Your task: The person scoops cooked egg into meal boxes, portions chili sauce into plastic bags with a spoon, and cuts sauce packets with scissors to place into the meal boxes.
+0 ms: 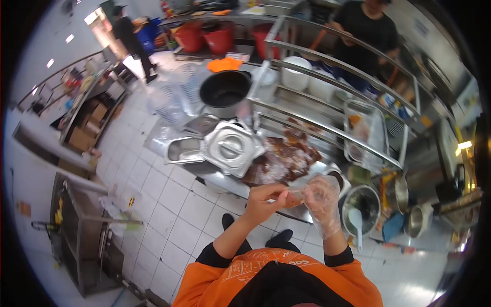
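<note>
In front of my chest, my left hand (pixel 266 201) is bare, its fingertips pinched on thin clear plastic at the fingers of my right hand. My right hand (pixel 323 198) wears a loose clear plastic glove (pixel 327 220), and its fingers are bent towards the left. What the right fingers hold, if anything, I cannot tell. Just beyond both hands, glossy brown pieces (pixel 289 158) lie on the steel counter with crumpled clear plastic over them. Left of these sits a steel lid (pixel 228 147) with a handle, beside a steel pan (pixel 185 150).
A black pot (pixel 225 89) stands at the back of the counter. A steel rack (pixel 327 115) rises on the right, with a metal tray (pixel 365 133) at it. A bowl (pixel 361 211) with a white ladle (pixel 356 223) is at my right. A person (pixel 365 43) stands behind the rack; another (pixel 132 41) is far left.
</note>
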